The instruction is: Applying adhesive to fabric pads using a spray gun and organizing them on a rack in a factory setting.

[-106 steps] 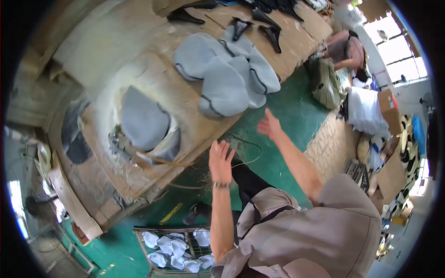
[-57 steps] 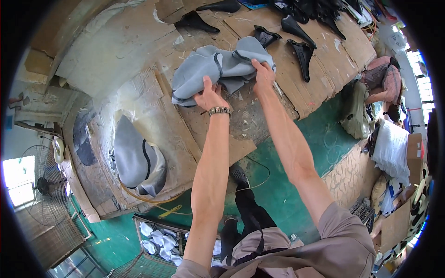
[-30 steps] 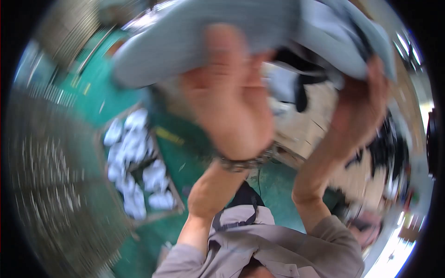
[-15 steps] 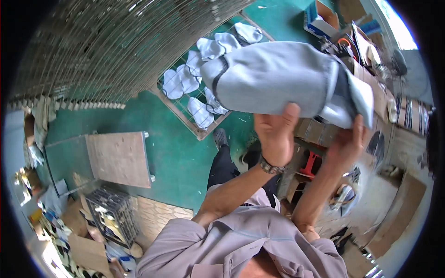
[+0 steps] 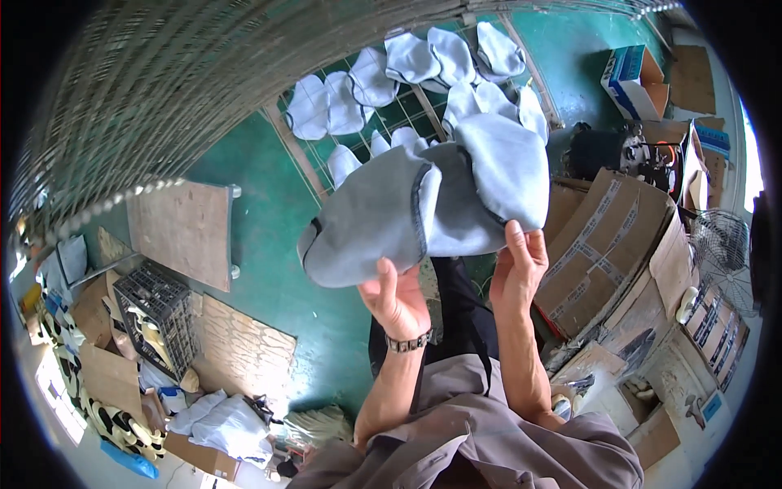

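Two large pale grey fabric pieces with dark edging, shaped like shoe uppers, are held up before me. The left one is rounded and overlaps a darker grey middle part; the right one folds over at its side. My left hand is closed on the near edge of the left piece, thumb on top and fingers mostly hidden beneath. At the lower corner of the right piece, my right hand pinches the cloth. Beyond them, several similar grey pieces lie on a wire rack by the floor.
A large slatted rack fills the upper left. On the left are a wooden board on wheels and a black crate. Taped cardboard boxes and a wire fan stand on the right, with an open box farther back.
The grey pieces have come lower and to the left, and now lie spread between both hands. My left hand has moved left and my right hand left. The view has shifted, showing more of the rack.
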`<state>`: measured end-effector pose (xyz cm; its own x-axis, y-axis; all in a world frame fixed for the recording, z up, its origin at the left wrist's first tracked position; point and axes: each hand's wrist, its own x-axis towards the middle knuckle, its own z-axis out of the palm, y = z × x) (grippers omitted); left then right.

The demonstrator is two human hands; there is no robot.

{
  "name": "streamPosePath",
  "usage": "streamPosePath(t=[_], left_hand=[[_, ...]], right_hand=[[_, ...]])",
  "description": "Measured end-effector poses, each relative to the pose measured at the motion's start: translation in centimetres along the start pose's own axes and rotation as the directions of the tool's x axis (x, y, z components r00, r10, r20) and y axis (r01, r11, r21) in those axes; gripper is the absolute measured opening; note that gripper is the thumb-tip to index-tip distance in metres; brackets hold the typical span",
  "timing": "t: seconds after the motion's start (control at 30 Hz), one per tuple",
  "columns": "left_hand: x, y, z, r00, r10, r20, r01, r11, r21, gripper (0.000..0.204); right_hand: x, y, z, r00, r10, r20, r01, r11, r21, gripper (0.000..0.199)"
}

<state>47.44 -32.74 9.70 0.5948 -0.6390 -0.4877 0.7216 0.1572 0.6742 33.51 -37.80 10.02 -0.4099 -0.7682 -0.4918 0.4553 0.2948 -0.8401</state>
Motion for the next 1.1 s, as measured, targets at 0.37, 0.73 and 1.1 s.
streamPosePath(t=[0.37,0.73,1.1], left_hand=[[11.7,-5.9,-5.1,0.989,0.043,-0.141,-0.032,0.996,0.078,0.041],[36.1,-14.6,-14.5,0.998,0.063,0.014,-0.064,0.992,0.109,0.062],[57.2,-29.0,-37.5,0.65,-0.507,-0.566,0.759,0.397,0.516,0.128]], right_hand=[[9.2,9.2,5.4,0.982,0.154,0.111,-0.14,0.982,-0.125,0.013],[27.0,27.8,13.6,0.851,0.379,0.363,-0.275,0.911,-0.307,0.024],[43.2,56.2,3.3,0.895,0.447,0.001,-0.304,0.611,-0.731,0.021]])
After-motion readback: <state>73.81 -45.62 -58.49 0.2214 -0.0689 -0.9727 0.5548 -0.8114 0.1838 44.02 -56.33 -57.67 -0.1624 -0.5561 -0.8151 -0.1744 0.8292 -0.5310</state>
